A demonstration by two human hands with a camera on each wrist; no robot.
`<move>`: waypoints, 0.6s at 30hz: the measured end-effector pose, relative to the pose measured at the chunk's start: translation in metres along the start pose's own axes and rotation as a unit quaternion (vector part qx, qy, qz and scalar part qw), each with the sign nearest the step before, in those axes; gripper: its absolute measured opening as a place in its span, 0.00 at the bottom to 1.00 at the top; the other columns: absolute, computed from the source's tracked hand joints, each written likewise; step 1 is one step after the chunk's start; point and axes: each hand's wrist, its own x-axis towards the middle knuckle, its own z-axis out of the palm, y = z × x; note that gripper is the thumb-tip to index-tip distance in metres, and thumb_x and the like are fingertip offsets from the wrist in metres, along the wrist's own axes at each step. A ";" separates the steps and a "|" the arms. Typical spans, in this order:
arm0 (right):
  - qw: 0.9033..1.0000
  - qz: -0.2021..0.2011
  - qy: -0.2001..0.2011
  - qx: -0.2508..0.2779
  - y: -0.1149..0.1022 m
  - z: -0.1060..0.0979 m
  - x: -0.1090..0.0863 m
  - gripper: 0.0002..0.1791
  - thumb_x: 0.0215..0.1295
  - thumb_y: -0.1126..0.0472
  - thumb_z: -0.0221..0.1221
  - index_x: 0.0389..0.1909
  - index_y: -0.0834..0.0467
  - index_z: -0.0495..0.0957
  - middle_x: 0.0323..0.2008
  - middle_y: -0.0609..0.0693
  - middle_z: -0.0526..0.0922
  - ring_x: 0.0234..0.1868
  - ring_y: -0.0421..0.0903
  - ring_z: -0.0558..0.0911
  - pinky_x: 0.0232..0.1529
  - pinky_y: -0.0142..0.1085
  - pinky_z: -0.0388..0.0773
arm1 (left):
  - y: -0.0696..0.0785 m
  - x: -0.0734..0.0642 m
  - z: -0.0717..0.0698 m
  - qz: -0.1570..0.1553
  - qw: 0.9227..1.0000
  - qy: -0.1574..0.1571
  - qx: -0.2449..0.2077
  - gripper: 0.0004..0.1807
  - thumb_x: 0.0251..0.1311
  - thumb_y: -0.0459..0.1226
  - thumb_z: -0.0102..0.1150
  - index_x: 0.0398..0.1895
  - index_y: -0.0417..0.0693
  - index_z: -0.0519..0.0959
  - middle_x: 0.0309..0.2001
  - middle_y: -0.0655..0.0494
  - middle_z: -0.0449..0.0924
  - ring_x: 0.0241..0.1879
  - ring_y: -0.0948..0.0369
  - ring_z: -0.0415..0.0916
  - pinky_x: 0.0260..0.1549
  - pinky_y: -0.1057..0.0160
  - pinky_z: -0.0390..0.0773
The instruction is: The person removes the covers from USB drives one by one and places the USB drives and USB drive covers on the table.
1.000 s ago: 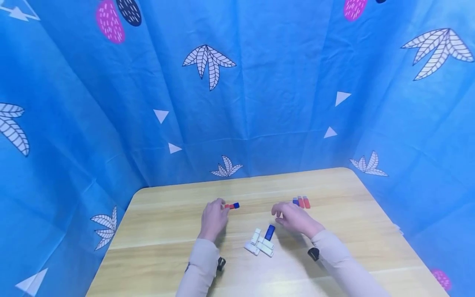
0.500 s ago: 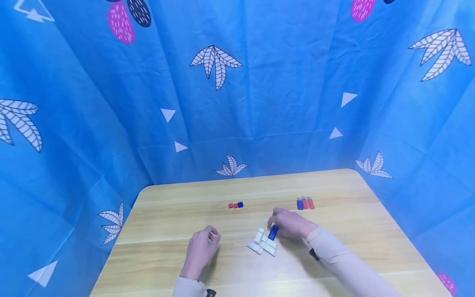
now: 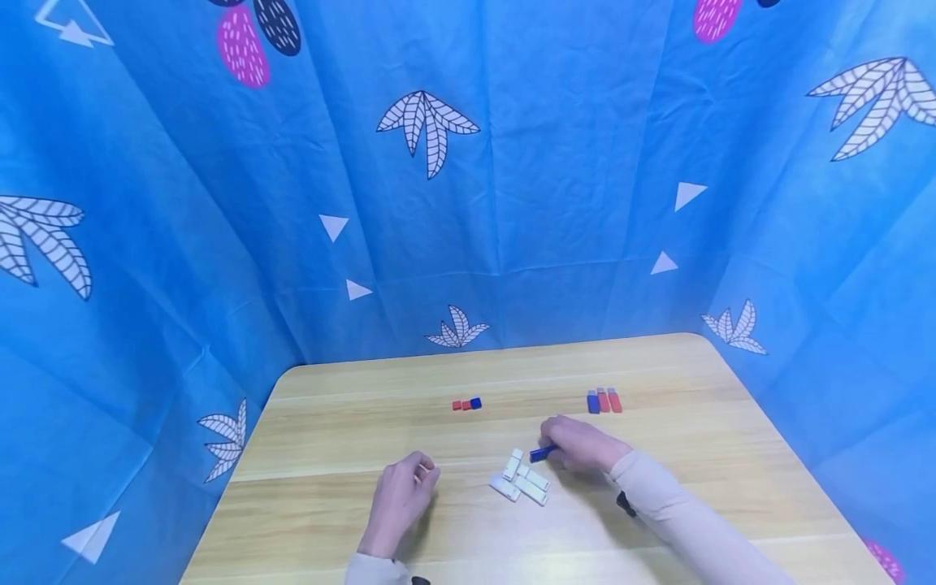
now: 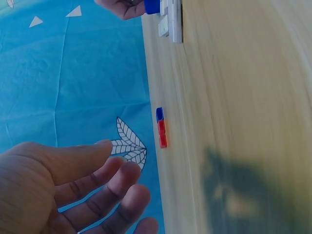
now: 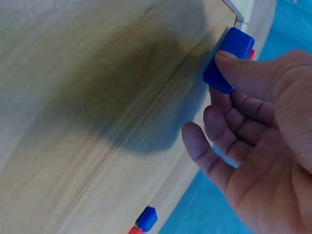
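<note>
Just right of and beyond the white blocks (image 3: 513,464), the right hand (image 3: 579,444) pinches the blue block (image 5: 237,43), its long axis pointing roughly sideways towards them, while the left hand (image 3: 400,497), fingers loosely bent, holds nothing to their left.

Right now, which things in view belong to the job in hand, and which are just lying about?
Probably the job:
blue stick, in the right hand
white sticks
small red and blue pieces
row of red and blue sticks

Apparently just background:
table
curtain
</note>
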 end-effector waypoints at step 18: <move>0.973 -0.002 0.119 0.198 -0.025 -0.054 -0.022 0.05 0.70 0.59 0.61 0.40 0.53 0.75 0.27 0.44 0.76 0.25 0.36 0.72 0.26 0.29 0.73 | 0.077 0.035 0.019 0.126 0.990 -0.030 -0.049 0.13 0.71 0.44 0.59 0.50 0.47 0.82 0.37 0.59 0.85 0.37 0.66 0.79 0.38 0.69 0.78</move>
